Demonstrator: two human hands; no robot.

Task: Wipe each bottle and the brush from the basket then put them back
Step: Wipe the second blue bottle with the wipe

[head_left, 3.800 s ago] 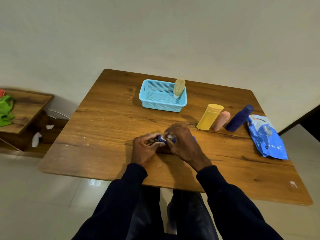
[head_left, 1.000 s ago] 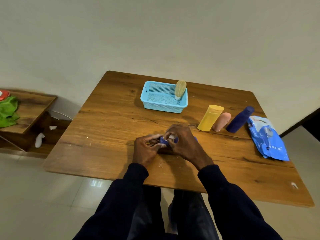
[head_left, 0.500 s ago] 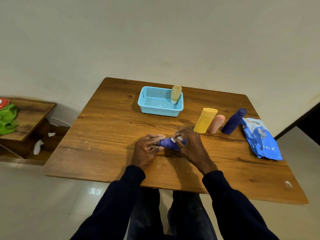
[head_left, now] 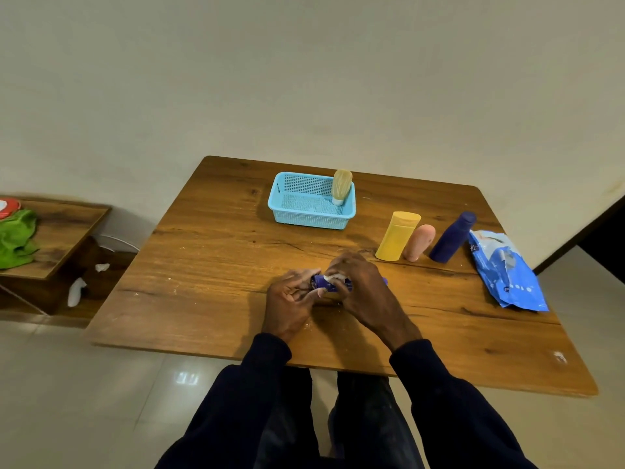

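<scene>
Purple bottle [head_left: 325, 284] lies on its side just above the table [head_left: 209, 265], near its front middle, held between our hands. Our left hand [head_left: 291, 299] curls its fingers round one end, and our right hand [head_left: 363, 287] pinches a white wipe [head_left: 333, 276] against its top. Farther back, the brush [head_left: 341, 186] stands in the blue basket [head_left: 311, 221]. To the right, the yellow bottle [head_left: 397, 236], pink bottle [head_left: 419, 242] and dark blue bottle [head_left: 451, 238] stand in a row beside a blue packet [head_left: 507, 272].

Plain cream wall [head_left: 304, 69] behind. Glossy pale floor tiles [head_left: 101, 407]; a bright light reflection [head_left: 185, 378] lies near the tabletop's front edge. Square wood-grain tabletop [head_left: 209, 265], pale flecks. Low wooden side table [head_left: 67, 225] at left, green cloth [head_left: 15, 238] on it. Dark opening [head_left: 605, 228] far right.
</scene>
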